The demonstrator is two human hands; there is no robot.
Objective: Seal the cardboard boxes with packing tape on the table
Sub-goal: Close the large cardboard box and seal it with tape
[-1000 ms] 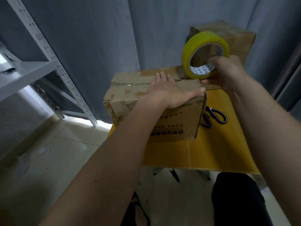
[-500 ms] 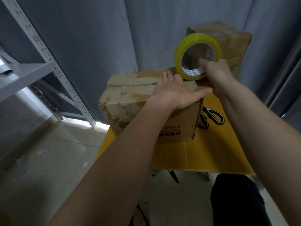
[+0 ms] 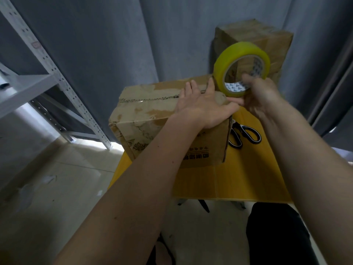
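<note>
head view looks down on two cardboard boxes. the nearer cardboard box (image 3: pixel 152 119) sits on the far left part of one yellow table (image 3: pixel 248 180), its worn top flaps meeting along a rough seam that shows a ragged dark line. printed dark characters run along the side of this box facing the camera.

the left hand (image 3: pixel 204 106) lies flat and spread on the right end of this box's top, fingers stretched toward the seam, thumb reaching to the right edge; it presses on the surface and grips nothing.

the right hand (image 3: pixel 261 96) is just beside the box's right top corner and holds one roll of yellow packing tape (image 3: pixel 241 67) upright, fingers curled through the printed core of the roll. the lower rim of the roll stands at the box's far right corner, close to the left hand's thumb; whether a strip of tape is already stuck to the box cannot be told.

the second cardboard box (image 3: pixel 267 37) stands behind the roll, beyond the nearer box and to its right, taller in the picture.

one pair of black-handled scissors (image 3: pixel 242 134) lies on the table just right of the nearer box, handles toward the camera.

left of the box stands one white metal shelf rack (image 3: pixel 38 73) with perforated uprights. a grey curtain (image 3: pixel 114 44) hangs behind the box.
</note>
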